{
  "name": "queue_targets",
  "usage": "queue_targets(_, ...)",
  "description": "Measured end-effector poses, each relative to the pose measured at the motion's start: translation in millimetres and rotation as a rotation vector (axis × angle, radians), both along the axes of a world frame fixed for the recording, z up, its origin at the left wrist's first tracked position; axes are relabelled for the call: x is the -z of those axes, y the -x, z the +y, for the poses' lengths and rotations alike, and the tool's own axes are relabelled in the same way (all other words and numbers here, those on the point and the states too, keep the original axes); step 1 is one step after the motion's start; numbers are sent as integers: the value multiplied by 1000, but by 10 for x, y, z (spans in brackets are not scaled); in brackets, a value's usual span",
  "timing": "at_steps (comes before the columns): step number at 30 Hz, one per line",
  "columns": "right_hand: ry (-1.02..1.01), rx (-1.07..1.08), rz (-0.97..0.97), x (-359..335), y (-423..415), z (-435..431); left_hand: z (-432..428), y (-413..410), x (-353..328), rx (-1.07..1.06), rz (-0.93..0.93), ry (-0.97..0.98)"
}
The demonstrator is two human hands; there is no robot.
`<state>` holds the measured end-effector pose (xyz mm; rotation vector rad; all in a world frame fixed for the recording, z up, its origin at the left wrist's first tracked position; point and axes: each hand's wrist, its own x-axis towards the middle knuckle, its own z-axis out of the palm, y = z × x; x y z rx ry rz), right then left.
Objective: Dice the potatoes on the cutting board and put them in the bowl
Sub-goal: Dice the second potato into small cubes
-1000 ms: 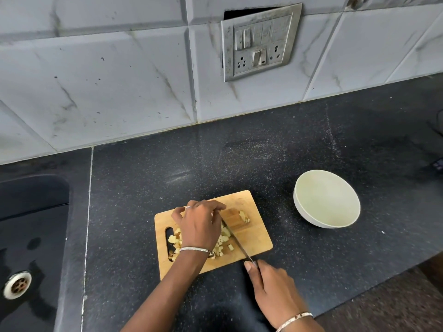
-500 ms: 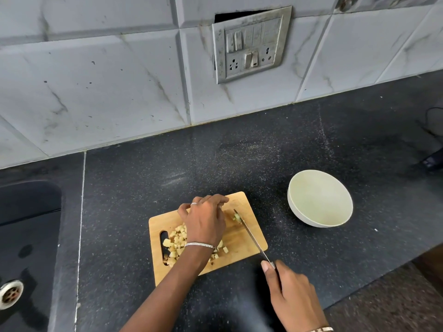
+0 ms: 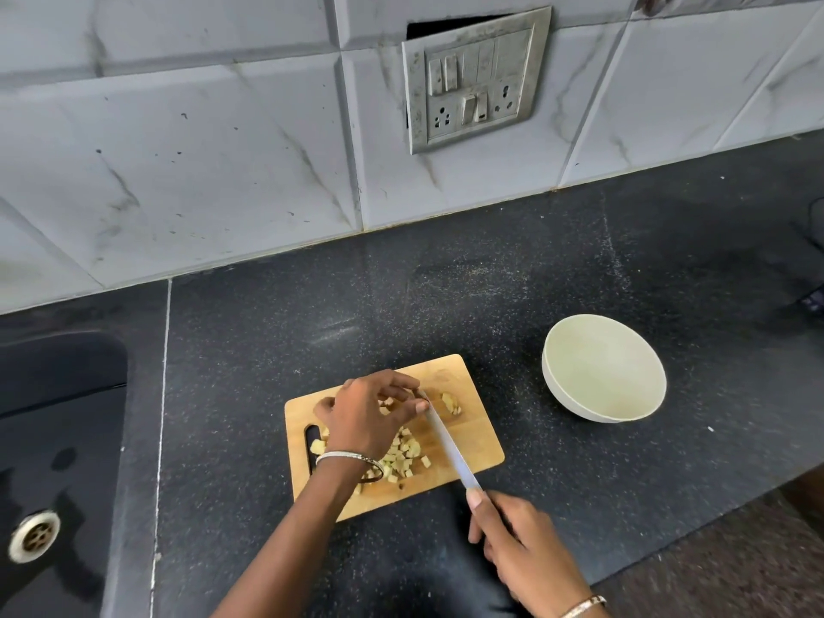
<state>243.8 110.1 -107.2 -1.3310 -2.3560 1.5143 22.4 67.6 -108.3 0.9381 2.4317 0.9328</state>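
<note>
On the cutting board (image 3: 472,439), dicing looks nearly done: right hand (image 3: 521,546) grips the knife (image 3: 446,439); left hand (image 3: 361,417) arches over diced potatoes (image 3: 403,457), grasp unclear. Next, cut the chunk (image 3: 450,401) at 1 o'clock, then fill the bowl (image 3: 602,372).

Pale yellow potato cubes (image 3: 403,457), tan wooden cutting board (image 3: 472,434), cream bowl (image 3: 575,394), black speckled counter (image 3: 312,314) (grey marbled tiles (image 3: 200,162) behind)

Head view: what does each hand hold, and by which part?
The right hand grips the knife by its handle, blade over the cutting board. The left hand curls over the potato pieces; whether it pinches one cannot be told.
</note>
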Motion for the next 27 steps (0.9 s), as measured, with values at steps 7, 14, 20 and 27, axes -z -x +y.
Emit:
queue_targets(7,69,47,45,21,8,28,-145,138,-8,-80,188,105)
queue_targets(14,-129,201,58,117,-83,159,88,-46,-53,-3,255,114)
queue_targets(20,-167,235,20,100,-147,208,341,-282,65,120,270,191)
queue_targets(27,-138,231,-16,141,-155,154,414,-346,150,123,335,186)
